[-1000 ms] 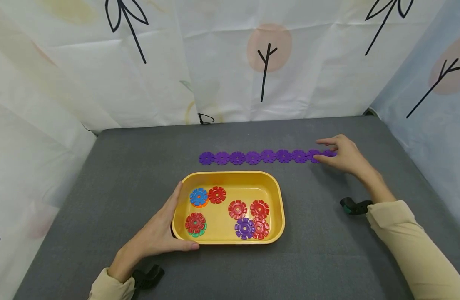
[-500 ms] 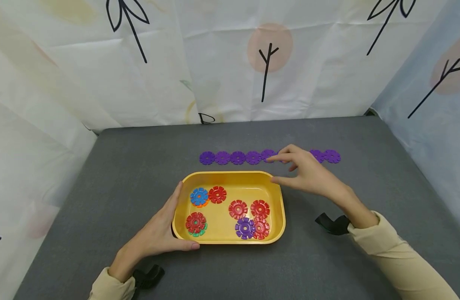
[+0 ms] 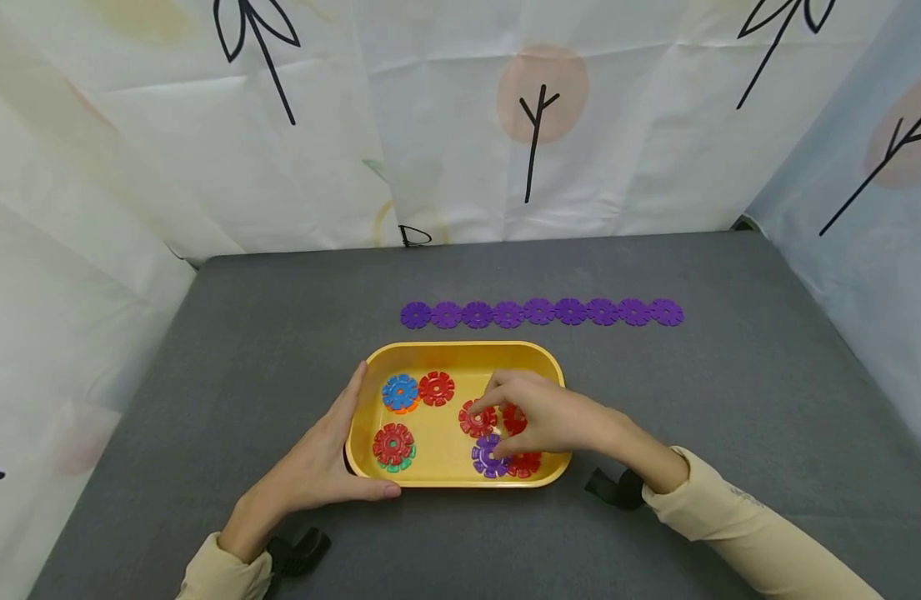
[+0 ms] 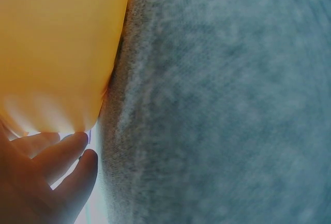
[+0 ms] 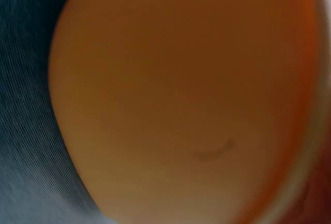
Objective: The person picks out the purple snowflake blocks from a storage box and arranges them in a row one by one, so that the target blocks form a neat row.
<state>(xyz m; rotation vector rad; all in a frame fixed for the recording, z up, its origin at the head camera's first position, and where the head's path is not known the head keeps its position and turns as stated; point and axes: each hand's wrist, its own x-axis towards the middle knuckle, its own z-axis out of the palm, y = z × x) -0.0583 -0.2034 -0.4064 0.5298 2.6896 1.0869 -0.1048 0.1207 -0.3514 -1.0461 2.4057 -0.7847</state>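
Observation:
A yellow plastic tray (image 3: pixel 460 345) holds several flower-shaped plastic discs. My left hand (image 3: pixel 310 467) grips its left end, thumb along the front edge and fingers on the side; the left wrist view shows fingertips against the tray wall (image 4: pixel 57 53). Inside the tray's right half is my right hand (image 3: pixel 546 412), thumb and fingers spread apart. They hover over a purple disc (image 3: pixel 486 460) and a red disc (image 3: pixel 477 421); whether they touch either cannot be told. Part of the red discs on the right is hidden by this hand. The right wrist view has only the blurred tray wall (image 5: pixel 170 79).
Behind the tray, a straight row of purple discs (image 3: pixel 538 312) lies edge to edge on the grey tabletop (image 3: pixel 295 333). Toward the tray's left lie a blue disc (image 3: pixel 398 390) over an orange one and red discs (image 3: pixel 392 443). A printed cloth (image 3: pixel 445 125) hangs behind the table.
My right hand has moved from the right end of the purple row leftward and toward me, down into the tray. The left hand and the tray have stayed in place.

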